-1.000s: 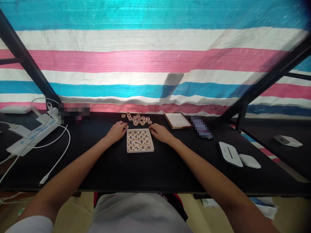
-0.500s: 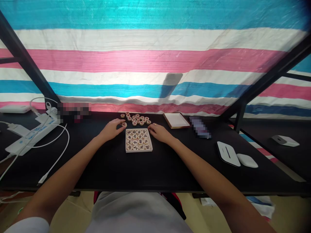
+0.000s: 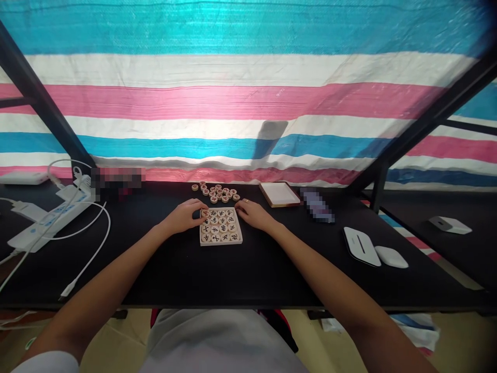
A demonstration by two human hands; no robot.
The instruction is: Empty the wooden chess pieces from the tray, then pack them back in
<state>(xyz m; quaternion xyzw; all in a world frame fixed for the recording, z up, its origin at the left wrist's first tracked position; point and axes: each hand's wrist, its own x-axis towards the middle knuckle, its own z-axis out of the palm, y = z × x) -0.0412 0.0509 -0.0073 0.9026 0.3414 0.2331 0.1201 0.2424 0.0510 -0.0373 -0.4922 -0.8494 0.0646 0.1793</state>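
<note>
My left hand (image 3: 189, 215) is closed, thumb and fingers pinching a round xiangqi piece (image 3: 205, 213) at the upper left corner of a shallow white box (image 3: 221, 243). Rows of pale pieces with dark characters fill the box, lying flat, and the fingertips hide part of its left side. My right hand (image 3: 254, 214) has a ring on one finger; its curled fingers hold the box at the upper right corner. Behind the box, a loose cluster of xiangqi pieces (image 3: 219, 191) with reddish characters lies on the black table (image 3: 233, 280).
A shallow box lid (image 3: 280, 194) lies behind my right hand, with a blurred phone-like object (image 3: 317, 205) beside it. Farther right are a flat white device (image 3: 362, 246) and a rounded white case (image 3: 392, 256). A power strip (image 3: 48, 225) with white cables lies left. A striped sheet (image 3: 233, 101) hangs behind.
My left hand has moved right and toward me, carrying the xiangqi piece from beside the loose cluster to the box's upper left corner. My right hand stays at the box.
</note>
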